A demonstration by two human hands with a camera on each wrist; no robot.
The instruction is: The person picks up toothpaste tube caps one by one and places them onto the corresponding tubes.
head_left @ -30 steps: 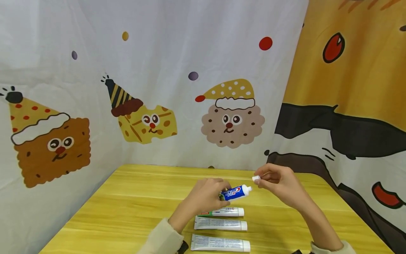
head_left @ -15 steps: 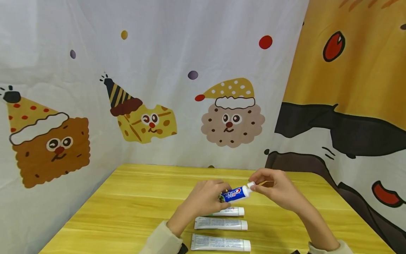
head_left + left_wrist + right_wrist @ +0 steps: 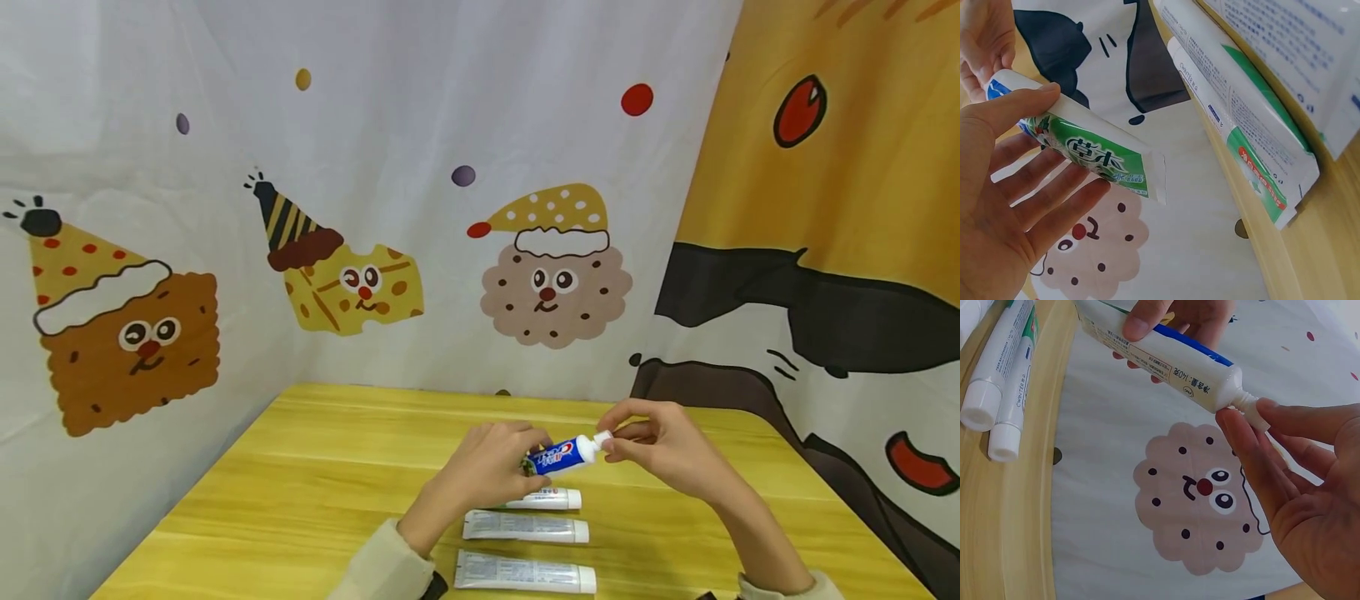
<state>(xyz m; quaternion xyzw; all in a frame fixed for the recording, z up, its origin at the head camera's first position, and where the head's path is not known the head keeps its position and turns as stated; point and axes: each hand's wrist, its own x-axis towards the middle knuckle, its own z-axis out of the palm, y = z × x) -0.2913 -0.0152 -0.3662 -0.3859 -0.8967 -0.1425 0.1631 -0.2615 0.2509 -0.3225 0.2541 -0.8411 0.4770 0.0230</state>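
Note:
A blue, white and green toothpaste tube is held above the table by my left hand, its nozzle pointing right. The left wrist view shows the thumb on one face of the tube and the fingers beneath it. Between thumb and forefinger, my right hand pinches a small white cap. In the right wrist view the cap sits at the end of the threaded neck, with some thread showing; how far it is on, I cannot tell.
Three other toothpaste tubes lie in a row on the wooden table: one partly under my left hand, a middle tube and a near tube. A cartoon-printed curtain stands behind the table.
My right hand has brought the cap left and down from apart onto the nozzle's end. The cap was tilted half a second ago and now lines up more with the tube.

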